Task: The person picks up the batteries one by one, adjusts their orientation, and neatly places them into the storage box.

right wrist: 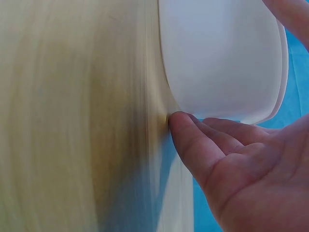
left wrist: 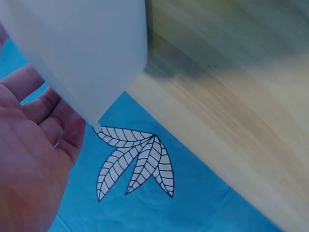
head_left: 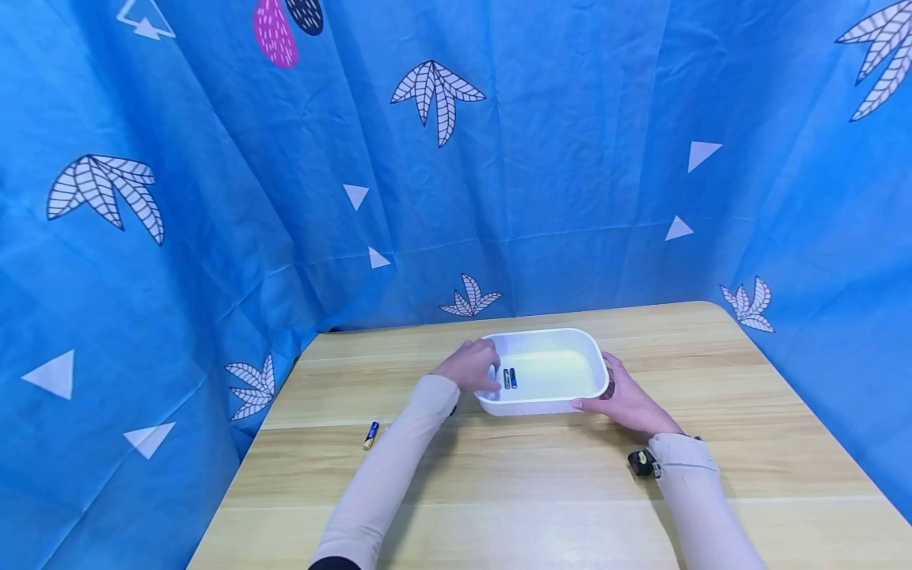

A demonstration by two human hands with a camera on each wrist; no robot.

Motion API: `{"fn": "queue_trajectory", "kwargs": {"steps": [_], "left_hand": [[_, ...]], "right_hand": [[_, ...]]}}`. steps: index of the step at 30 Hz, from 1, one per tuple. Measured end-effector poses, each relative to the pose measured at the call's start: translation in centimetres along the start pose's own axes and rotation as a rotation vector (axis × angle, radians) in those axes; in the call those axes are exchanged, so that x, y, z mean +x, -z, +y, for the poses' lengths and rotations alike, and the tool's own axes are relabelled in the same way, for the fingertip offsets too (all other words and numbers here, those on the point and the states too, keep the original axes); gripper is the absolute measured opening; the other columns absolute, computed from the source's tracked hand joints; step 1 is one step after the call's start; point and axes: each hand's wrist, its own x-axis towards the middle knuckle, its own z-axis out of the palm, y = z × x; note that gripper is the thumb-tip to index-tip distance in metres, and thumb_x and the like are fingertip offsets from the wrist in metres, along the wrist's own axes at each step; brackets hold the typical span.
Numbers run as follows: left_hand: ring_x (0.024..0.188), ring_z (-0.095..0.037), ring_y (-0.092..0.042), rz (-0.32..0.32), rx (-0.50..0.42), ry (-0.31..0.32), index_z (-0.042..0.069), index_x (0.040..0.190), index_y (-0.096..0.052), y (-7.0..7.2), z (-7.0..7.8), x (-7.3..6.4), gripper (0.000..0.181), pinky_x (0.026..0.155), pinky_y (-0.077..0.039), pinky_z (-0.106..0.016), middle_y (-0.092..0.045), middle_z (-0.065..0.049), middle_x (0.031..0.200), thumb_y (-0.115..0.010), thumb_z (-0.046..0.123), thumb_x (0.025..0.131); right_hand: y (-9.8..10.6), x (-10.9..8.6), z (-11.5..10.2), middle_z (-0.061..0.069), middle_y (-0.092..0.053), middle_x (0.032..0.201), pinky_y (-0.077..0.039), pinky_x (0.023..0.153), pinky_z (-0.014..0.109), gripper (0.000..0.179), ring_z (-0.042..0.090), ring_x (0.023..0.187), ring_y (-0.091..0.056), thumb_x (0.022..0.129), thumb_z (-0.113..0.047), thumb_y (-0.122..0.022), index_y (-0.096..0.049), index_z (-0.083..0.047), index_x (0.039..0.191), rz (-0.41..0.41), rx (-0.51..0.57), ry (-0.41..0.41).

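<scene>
At the left end of a white container (head_left: 534,408), a person's left hand (head_left: 470,367) reaches over the rim, fingers bent down inside; whether they pinch anything cannot be told, the tips being partly hidden. The right hand (head_left: 628,402) grips the opposite end, thumb at the near corner and fingers round the outer wall, leaving the container between both sets of fingers. Just right of the left fingertips, two small batteries (head_left: 513,378) lie side by side on its floor, well apart from the right fingers. A blue-and-gold battery (head_left: 371,435) lies on the wood-grained table (head_left: 541,491), left of the left fingers and nearer the person.
</scene>
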Motion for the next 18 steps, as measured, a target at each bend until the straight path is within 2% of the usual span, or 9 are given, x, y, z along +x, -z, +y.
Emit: {"fn": "queue_trajectory", "kwargs": {"steps": [6, 11, 18], "left_hand": [[0.102, -0.012, -0.057, -0.037, 0.041, 0.026, 0.014, 0.11, -0.079, -0.2, 0.2, 0.7, 0.036, 0.104, -0.038, -0.036, -0.068, 0.004, 0.113, -0.085, 0.035, 0.081], [0.103, -0.012, -0.057, -0.043, 0.107, 0.032, 0.014, 0.111, -0.079, -0.5, 0.4, 1.0, 0.038, 0.105, -0.037, -0.036, -0.068, 0.004, 0.114, -0.085, 0.038, 0.081], [0.097, -0.011, -0.056, -0.02, 0.21, 0.005, 0.016, 0.096, -0.078, -0.7, 0.5, 1.4, 0.025, 0.101, -0.04, -0.036, -0.069, 0.006, 0.104, -0.082, 0.036, 0.081]], "right_hand": [[0.0, 0.0, 0.0, 0.032, -0.03, 0.161, -0.031, 0.119, 0.068, 0.118, 0.053, 0.144, -0.04, 0.08, -0.033, -0.089, -0.011, -0.001, 0.163, -0.003, -0.001, -0.004], [0.0, 0.0, 0.2, 0.032, -0.028, 0.163, -0.029, 0.118, 0.069, 0.118, 0.053, 0.145, -0.038, 0.08, -0.033, -0.089, -0.011, -0.001, 0.163, -0.005, 0.007, 0.0], [0.0, 0.0, 0.2, 0.032, -0.029, 0.162, -0.029, 0.119, 0.069, 0.118, 0.053, 0.145, -0.038, 0.08, -0.035, -0.088, -0.011, 0.0, 0.162, -0.005, 0.006, 0.002]]}}
